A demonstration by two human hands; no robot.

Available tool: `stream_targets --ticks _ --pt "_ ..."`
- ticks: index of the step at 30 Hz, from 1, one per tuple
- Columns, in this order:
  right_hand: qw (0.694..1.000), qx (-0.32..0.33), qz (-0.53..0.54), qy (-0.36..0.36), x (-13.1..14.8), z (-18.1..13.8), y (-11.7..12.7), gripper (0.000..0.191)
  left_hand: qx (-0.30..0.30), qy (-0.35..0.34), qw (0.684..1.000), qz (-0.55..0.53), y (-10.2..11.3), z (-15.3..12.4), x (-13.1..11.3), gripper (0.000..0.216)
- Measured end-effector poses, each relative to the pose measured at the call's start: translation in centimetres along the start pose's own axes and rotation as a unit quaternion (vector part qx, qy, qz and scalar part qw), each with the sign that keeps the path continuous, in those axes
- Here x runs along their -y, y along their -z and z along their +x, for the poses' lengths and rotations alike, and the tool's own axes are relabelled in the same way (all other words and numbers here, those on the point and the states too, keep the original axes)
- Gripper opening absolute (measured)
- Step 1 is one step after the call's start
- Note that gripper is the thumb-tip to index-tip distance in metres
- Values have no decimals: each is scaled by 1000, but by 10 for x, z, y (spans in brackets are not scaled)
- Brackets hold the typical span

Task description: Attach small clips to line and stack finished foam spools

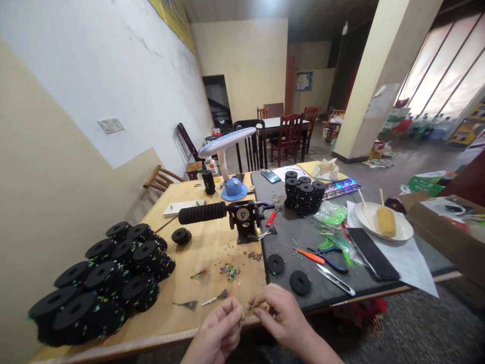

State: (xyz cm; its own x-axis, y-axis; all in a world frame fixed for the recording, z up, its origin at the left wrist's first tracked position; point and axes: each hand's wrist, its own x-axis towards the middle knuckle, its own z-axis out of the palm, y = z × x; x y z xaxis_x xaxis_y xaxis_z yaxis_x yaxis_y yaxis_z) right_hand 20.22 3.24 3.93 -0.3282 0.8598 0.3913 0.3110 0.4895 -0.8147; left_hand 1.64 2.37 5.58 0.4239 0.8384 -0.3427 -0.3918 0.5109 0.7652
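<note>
Just over the front edge of the wooden table (182,323), my left hand (223,327) is closed in a pinch. What lies between its fingertips is too small to name. My right hand (282,316) is beside it, fingers curled towards the thumb, with a tiny dark piece (249,307) at the fingertips. Small feathered pieces (187,305) lie left of my hands. Beyond them is a pile of coloured beads (230,272), with small metal bits (253,256) to its right. Two black foam rings (300,282) rest on the grey mat (284,298).
Stacked black foam spools (102,275) fill the left side. A black clamp device (243,220) with a ribbed foam roll (202,213) stands mid-table, behind it a blue lamp (234,189). Rightward lie scissors (335,280), an orange tool (310,256), a phone (373,253) and a plate (359,215).
</note>
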Motion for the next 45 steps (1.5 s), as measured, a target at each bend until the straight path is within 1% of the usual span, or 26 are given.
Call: stream_targets --ticks 6,16,23,27,30,32,38,45 --pt "1000 7 -12 1 -4 -2 0 11 -4 -3 1000 -6 -1 0 1 37" --pt "1000 -5 -29 -9 -14 -8 3 12 -6 -10 1000 -14 1 2 1 38" --pt "998 -13 -41 -35 -26 -16 6 11 -5 -6 1000 -19 1 2 2 37" --pt "998 -14 -46 -45 -23 -17 7 12 2 -3 1000 -9 0 3 3 36" --pt "998 -13 -46 -46 -16 -13 5 19 8 2 1000 -5 -1 3 3 37" --pt "999 -9 -33 -34 -12 -10 2 22 6 8 1000 -8 -1 3 3 38" --pt "1000 -2 -5 0 -6 -2 -5 14 5 11 1000 -16 -1 1 3 38" --pt "1000 -3 -5 18 -5 -1 -7 13 11 12 1000 -19 -1 1 4 37"
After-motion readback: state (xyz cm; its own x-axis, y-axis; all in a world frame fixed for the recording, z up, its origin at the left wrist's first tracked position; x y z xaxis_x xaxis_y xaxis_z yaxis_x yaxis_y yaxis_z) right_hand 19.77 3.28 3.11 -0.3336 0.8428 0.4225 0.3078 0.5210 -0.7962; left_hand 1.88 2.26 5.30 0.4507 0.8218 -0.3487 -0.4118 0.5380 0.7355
